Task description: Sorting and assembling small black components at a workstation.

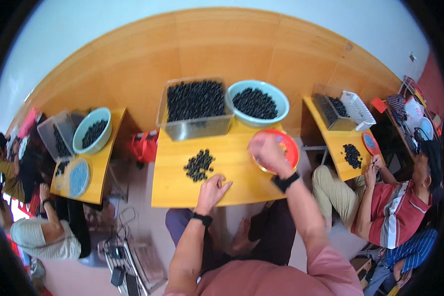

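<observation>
My left hand [214, 191] rests at the near edge of the yellow table, thumb apart from the fingers, with nothing visible between them. Just beyond it lies a loose pile of small black round pieces [198, 166]. My right hand [269, 152], smeared by motion, is over the red round plate [293, 157] at the table's right side. Small pale bits [282, 146] show in the plate beside the hand. Blur hides my right fingertips and anything they may hold.
At the back of the table [175, 193] stand a clear plastic bin [197, 131] and a light-blue basin [284, 98], both full of black pieces. A wooden panel [222, 44] rises behind. People sit at side tables, left [44, 232] and right [389, 212], with similar containers.
</observation>
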